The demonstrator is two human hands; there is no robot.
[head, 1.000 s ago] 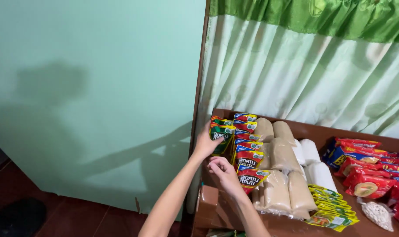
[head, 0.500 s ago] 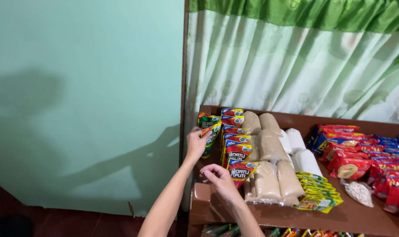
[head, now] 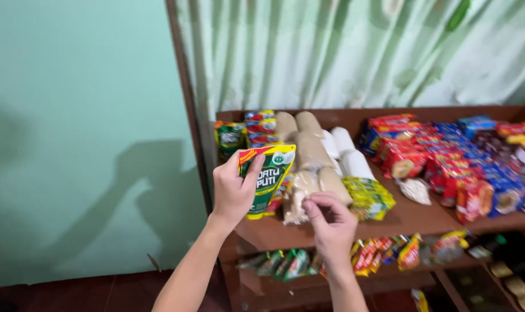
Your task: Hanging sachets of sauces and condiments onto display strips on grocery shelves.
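Note:
My left hand (head: pixel 233 190) grips a green and yellow pouch with a red corner (head: pixel 268 176), lifted upright in front of the left end of a brown wooden shelf (head: pixel 407 216). My right hand (head: pixel 331 222) is beside it, fingers pinched on the near end of a tan paper-wrapped roll (head: pixel 305 185). Behind the pouch lie a row of colourful sachets (head: pixel 261 128) and several more tan rolls (head: pixel 308 147).
White rolls (head: pixel 349 156), a yellow-green packet stack (head: pixel 369 197) and rows of red and blue snack packs (head: pixel 447 156) fill the shelf. A lower shelf holds small sachets (head: pixel 383 251). A green curtain (head: pixel 360 52) hangs behind; a green wall (head: pixel 83 115) stands left.
My left hand has pulled a green and yellow pouch off the shelf and raised it. My right hand has shifted right onto a tan roll. The view has moved closer and rightward.

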